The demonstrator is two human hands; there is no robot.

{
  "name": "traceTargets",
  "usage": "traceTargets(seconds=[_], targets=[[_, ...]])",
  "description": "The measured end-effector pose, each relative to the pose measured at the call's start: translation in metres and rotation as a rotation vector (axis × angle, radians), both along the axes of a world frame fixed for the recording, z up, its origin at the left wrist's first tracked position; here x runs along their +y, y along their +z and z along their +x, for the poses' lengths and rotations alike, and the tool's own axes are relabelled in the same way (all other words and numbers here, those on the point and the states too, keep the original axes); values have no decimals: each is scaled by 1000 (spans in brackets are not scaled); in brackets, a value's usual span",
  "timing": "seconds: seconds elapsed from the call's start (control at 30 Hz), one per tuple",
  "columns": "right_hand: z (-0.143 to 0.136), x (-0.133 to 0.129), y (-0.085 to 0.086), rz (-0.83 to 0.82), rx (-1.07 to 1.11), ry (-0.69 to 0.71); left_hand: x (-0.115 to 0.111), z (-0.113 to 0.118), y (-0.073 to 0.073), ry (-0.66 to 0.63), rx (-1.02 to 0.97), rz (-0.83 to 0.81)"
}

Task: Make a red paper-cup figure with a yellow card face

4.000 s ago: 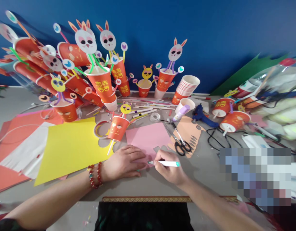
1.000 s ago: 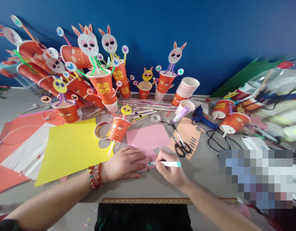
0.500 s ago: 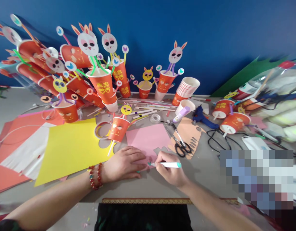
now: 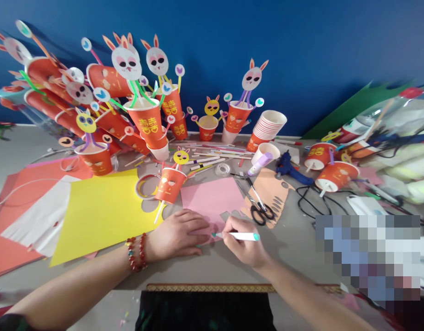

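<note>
A pink sheet of paper lies on the table near the middle. My left hand rests flat on its lower left part, fingers spread and pointing right, with nothing held. My right hand pinches a white marker with a teal end, its tip down at a small teal mark near my left fingertips. To the left lies a yellow sheet. An orange cup with a yellow bunny face stands just behind my left hand. Black-handled scissors lie on peach paper to the right.
Orange cups with bunny faces crowd the back left. Further right are stacked cups, a purple glue stick, a blue glue gun and black cable. Markers and a tape roll lie behind the pink sheet.
</note>
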State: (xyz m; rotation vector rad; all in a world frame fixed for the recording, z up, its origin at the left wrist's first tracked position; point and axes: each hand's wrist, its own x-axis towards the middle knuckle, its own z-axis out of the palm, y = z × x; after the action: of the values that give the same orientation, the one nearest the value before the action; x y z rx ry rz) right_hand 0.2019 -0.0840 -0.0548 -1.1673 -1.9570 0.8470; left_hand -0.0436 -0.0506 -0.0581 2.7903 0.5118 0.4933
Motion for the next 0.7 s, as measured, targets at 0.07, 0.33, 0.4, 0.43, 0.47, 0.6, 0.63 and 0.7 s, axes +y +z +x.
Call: traceTargets(seconds=[0.07,0.33,0.4,0.43,0.47,0.6,0.63,0.7], targets=[[0,0,0,1,4,9,0,0,0,3,0,-2],[0,0,-2,-13,-1,4,0,0,2,-3,10,-15],[0,0,-1,-17,2,14,0,0,2,-1,12,-12],[0,0,-1,-21,2,21,0,0,2,-1,12,-11],[0,0,-1,-25,0,25,0,0,1,0,12,-11],[1,0,-2,-17,2,7,0,0,2,-1,7,-17],[1,0,-2,-15,5,2,0,0,2,-3,6,-18],[1,0,-3,-15,9,3,0,1,2,-6,6,-16]])
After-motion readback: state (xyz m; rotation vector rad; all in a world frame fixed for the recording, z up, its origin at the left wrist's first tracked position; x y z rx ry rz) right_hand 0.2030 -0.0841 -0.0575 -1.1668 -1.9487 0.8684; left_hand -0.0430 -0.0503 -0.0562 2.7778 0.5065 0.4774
